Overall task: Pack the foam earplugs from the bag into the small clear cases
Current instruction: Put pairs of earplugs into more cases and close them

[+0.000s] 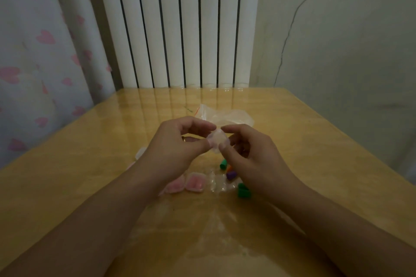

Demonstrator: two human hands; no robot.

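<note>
A small clear case (pixel 218 140) is held above the table between both hands. My left hand (pixel 177 148) pinches its left side with thumb and forefinger; my right hand (pixel 249 155) pinches its right side. Whether the case holds anything I cannot tell. Beyond the hands lies the crumpled clear bag (pixel 225 114) with a red zip strip. Loose earplugs lie under my right hand: a green one (pixel 224 164), a purple one (pixel 231 174), an orange tip (pixel 230 167) and a green pair (pixel 243 191). A case with pink earplugs (pixel 195 182) sits near my left wrist, beside an empty-looking clear case (pixel 217 183).
The wooden table (pixel 315 141) has a glossy top. A white radiator (pixel 180 24) stands behind its far edge, a curtain with pink hearts (pixel 33 51) hangs at the left, and a wall (pixel 349 40) closes the right. More pale cases (pixel 140 153) peek out left of my left hand.
</note>
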